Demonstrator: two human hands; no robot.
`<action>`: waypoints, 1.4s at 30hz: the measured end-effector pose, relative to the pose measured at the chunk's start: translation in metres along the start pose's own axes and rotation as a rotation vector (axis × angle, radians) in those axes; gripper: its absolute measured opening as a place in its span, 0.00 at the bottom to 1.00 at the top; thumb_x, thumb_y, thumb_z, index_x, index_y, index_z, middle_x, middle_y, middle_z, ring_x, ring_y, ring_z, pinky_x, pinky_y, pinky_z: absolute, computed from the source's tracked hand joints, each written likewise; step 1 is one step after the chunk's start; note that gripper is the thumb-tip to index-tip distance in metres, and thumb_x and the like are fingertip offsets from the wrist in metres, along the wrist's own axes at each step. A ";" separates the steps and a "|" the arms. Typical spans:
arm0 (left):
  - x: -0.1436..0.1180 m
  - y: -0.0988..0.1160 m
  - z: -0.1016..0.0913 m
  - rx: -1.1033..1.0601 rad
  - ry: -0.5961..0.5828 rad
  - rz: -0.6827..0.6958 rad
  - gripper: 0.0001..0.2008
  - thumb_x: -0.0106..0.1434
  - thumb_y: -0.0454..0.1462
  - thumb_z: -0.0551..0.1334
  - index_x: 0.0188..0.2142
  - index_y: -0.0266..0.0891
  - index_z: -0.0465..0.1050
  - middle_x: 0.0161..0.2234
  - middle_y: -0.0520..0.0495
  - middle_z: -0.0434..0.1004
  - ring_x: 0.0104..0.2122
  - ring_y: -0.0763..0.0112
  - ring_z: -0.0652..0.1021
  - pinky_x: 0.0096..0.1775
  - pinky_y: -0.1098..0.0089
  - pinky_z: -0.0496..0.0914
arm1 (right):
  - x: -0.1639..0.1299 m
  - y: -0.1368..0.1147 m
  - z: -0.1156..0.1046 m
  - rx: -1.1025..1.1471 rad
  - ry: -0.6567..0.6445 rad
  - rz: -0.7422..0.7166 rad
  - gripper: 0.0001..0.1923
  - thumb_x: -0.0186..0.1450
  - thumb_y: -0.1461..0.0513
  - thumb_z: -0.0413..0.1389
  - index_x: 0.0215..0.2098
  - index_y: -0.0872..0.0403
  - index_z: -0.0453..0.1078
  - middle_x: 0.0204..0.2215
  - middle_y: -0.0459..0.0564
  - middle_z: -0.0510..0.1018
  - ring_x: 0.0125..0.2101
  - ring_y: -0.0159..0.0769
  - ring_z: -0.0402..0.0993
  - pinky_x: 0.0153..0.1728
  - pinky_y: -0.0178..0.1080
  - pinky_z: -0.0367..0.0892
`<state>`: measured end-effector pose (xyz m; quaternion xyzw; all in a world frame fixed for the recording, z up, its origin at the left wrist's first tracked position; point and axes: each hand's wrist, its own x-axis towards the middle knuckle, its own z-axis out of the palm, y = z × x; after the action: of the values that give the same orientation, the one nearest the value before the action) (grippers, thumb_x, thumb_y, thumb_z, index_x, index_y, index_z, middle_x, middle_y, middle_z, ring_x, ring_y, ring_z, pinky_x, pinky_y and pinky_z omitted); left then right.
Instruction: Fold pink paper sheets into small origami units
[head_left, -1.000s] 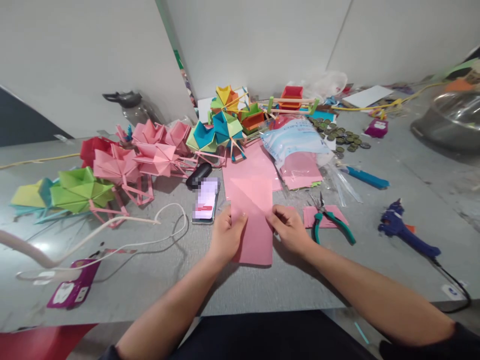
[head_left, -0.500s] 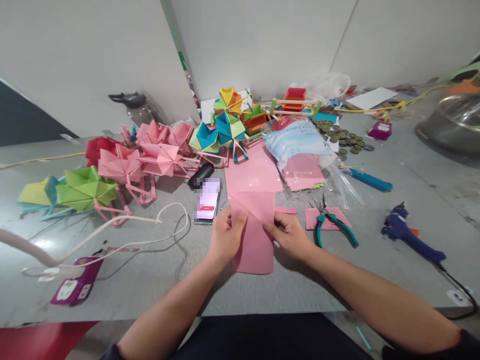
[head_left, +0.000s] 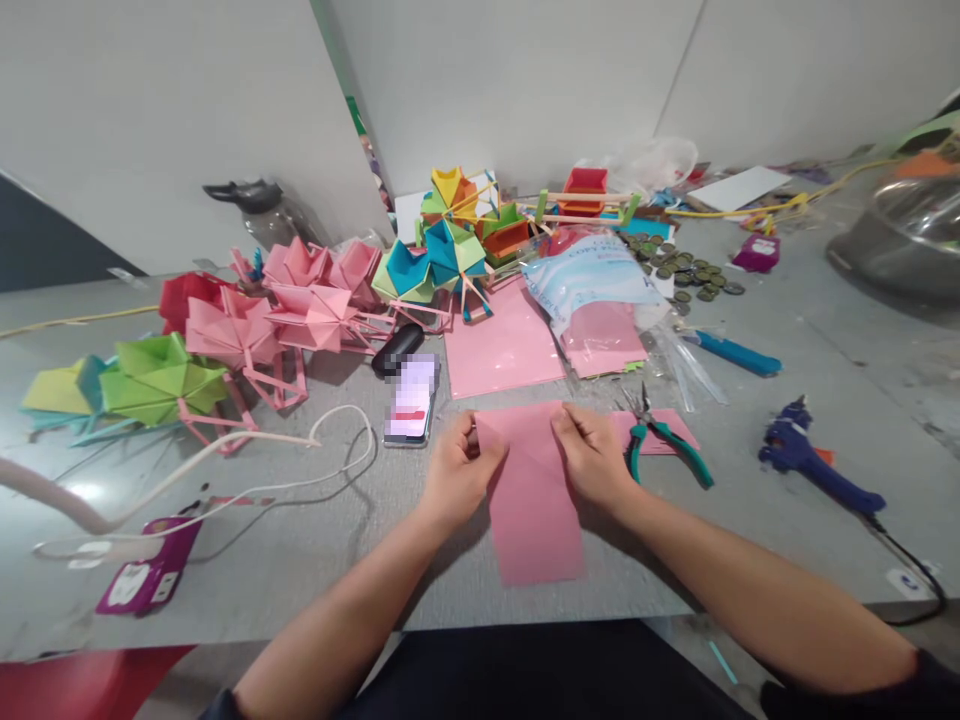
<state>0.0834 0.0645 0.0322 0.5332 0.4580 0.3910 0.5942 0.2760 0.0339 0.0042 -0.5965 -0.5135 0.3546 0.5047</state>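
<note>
Pink paper sheet (head_left: pixel 534 500) lies flat on the grey table (head_left: pixel 315 540), centre of frame, long axis running toward the bottom edge. Left hand (head_left: pixel 459 470) pinches the sheet's upper left corner, fingers curled closed on the paper edge. Right hand (head_left: pixel 592 455) pinches the upper right corner the same way, thumb and fingers closed on it. Both grips sit at the far end of the sheet; the rest of it extends below the hands, unsupported by them, resting on the table. A diagonal crease shows near the top.

Just right of the right hand: teal-handled pliers (head_left: pixel 664 445) on a small pink scrap (head_left: pixel 671 428). Left of the left hand: phone (head_left: pixel 411 400), screen up. Above the hands: a second pink sheet (head_left: pixel 501 345) and a plastic paper pack (head_left: pixel 592 300). Right side: blue glue gun (head_left: pixel 814 468). Upper left to centre: row of folded paper models (head_left: pixel 300 300) in pink, green, mixed colours.
</note>
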 end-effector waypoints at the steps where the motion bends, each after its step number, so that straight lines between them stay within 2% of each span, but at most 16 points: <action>1: 0.001 0.001 -0.001 0.001 0.023 -0.002 0.16 0.60 0.46 0.73 0.42 0.38 0.77 0.32 0.49 0.81 0.29 0.70 0.78 0.32 0.72 0.71 | 0.001 0.000 0.000 -0.023 -0.014 0.004 0.31 0.75 0.37 0.51 0.25 0.48 0.59 0.23 0.45 0.64 0.26 0.37 0.60 0.27 0.41 0.57; 5: 0.005 0.002 -0.003 0.018 0.055 -0.011 0.15 0.59 0.44 0.74 0.40 0.37 0.79 0.31 0.48 0.81 0.28 0.71 0.77 0.32 0.72 0.70 | 0.003 0.000 -0.001 -0.073 -0.029 -0.005 0.31 0.74 0.37 0.52 0.24 0.48 0.59 0.22 0.46 0.65 0.26 0.39 0.61 0.28 0.42 0.58; 9: 0.004 -0.004 0.000 -0.086 0.016 -0.051 0.19 0.60 0.47 0.74 0.45 0.38 0.79 0.33 0.47 0.84 0.32 0.67 0.81 0.35 0.69 0.73 | 0.005 0.004 0.001 -0.029 0.036 0.014 0.32 0.74 0.34 0.51 0.25 0.47 0.60 0.23 0.47 0.66 0.27 0.40 0.62 0.27 0.43 0.58; 11: 0.003 -0.007 0.002 -0.034 0.005 -0.034 0.17 0.62 0.48 0.72 0.40 0.38 0.79 0.31 0.48 0.82 0.30 0.68 0.78 0.32 0.71 0.71 | 0.003 0.005 0.004 0.063 0.024 0.059 0.33 0.72 0.32 0.50 0.26 0.47 0.63 0.24 0.47 0.69 0.27 0.40 0.64 0.27 0.42 0.61; 13: 0.002 -0.008 0.003 0.069 0.004 0.006 0.15 0.64 0.48 0.70 0.36 0.37 0.79 0.30 0.49 0.80 0.28 0.69 0.76 0.30 0.71 0.68 | 0.002 0.005 0.009 0.207 -0.042 0.128 0.32 0.71 0.31 0.52 0.30 0.48 0.69 0.26 0.48 0.74 0.29 0.40 0.68 0.29 0.41 0.66; 17: -0.002 -0.006 0.003 0.146 0.016 0.039 0.14 0.67 0.46 0.67 0.35 0.37 0.79 0.31 0.48 0.80 0.28 0.69 0.76 0.31 0.71 0.69 | -0.002 0.002 0.014 0.396 -0.110 0.200 0.29 0.65 0.34 0.62 0.38 0.50 0.76 0.30 0.50 0.81 0.32 0.42 0.76 0.33 0.41 0.73; 20: -0.003 -0.004 0.004 0.140 0.037 0.026 0.13 0.66 0.45 0.68 0.34 0.37 0.79 0.29 0.48 0.80 0.27 0.68 0.76 0.30 0.71 0.68 | -0.002 0.000 0.013 0.349 -0.088 0.159 0.25 0.62 0.39 0.68 0.37 0.51 0.79 0.31 0.51 0.83 0.33 0.43 0.78 0.35 0.42 0.75; 25: -0.005 -0.007 0.004 0.177 0.062 0.016 0.12 0.66 0.44 0.68 0.34 0.37 0.79 0.30 0.48 0.80 0.28 0.68 0.77 0.30 0.71 0.68 | -0.001 0.000 0.011 0.288 -0.093 0.149 0.21 0.62 0.44 0.69 0.37 0.53 0.81 0.31 0.52 0.85 0.34 0.44 0.79 0.34 0.42 0.76; 42: -0.007 -0.009 0.006 0.280 0.110 0.038 0.08 0.65 0.41 0.68 0.35 0.38 0.80 0.31 0.46 0.83 0.30 0.64 0.79 0.33 0.67 0.70 | -0.003 0.004 0.013 0.275 -0.075 0.165 0.21 0.64 0.44 0.68 0.35 0.53 0.83 0.32 0.54 0.86 0.34 0.47 0.81 0.34 0.45 0.78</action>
<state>0.0867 0.0550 0.0242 0.5972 0.5296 0.3630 0.4807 0.2644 0.0343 -0.0027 -0.5484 -0.4279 0.4836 0.5313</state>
